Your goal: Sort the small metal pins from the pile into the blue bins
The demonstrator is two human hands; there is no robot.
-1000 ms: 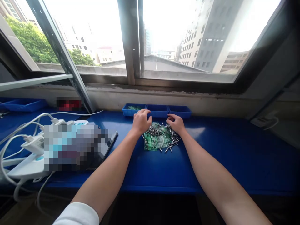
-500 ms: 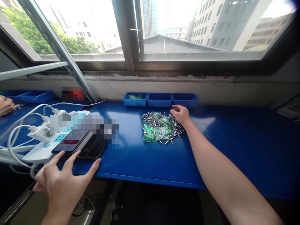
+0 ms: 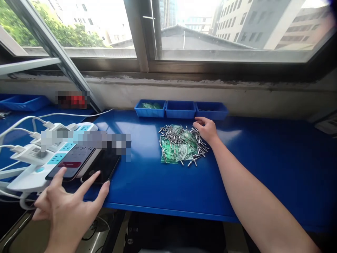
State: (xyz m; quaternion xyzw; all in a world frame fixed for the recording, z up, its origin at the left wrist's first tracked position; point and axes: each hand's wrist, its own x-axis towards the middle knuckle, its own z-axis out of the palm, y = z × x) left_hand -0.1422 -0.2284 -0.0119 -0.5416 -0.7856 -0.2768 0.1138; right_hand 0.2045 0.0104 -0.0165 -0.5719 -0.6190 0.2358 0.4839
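Note:
At the front edge of the blue table, my left hand (image 3: 70,202) is open with its fingers spread. Its fingertips are over the lower ends of two phones, a lit phone (image 3: 72,163) showing a timer and a dark phone (image 3: 101,165). My right hand (image 3: 206,129) is at the right rim of a pile of small metal pins (image 3: 201,142). Its fingers are loosely bent, a gap shows between thumb and forefinger, and I see nothing held; the other fingers are mostly hidden. Small green-tinted plastic bags (image 3: 168,151) lie among the pins.
Three joined blue bins stand along the wall: the left bin (image 3: 150,112) holds green bags, then a middle bin (image 3: 180,114) and a right bin (image 3: 212,114). A white power strip (image 3: 28,181) with chargers and cables lies at left, near a metal frame post (image 3: 65,70).
My left hand has shifted slightly over the phones, its forefinger now on the lit screen. My right hand stays by the pins. The view has turned a little, and another person's hand has left the left edge.

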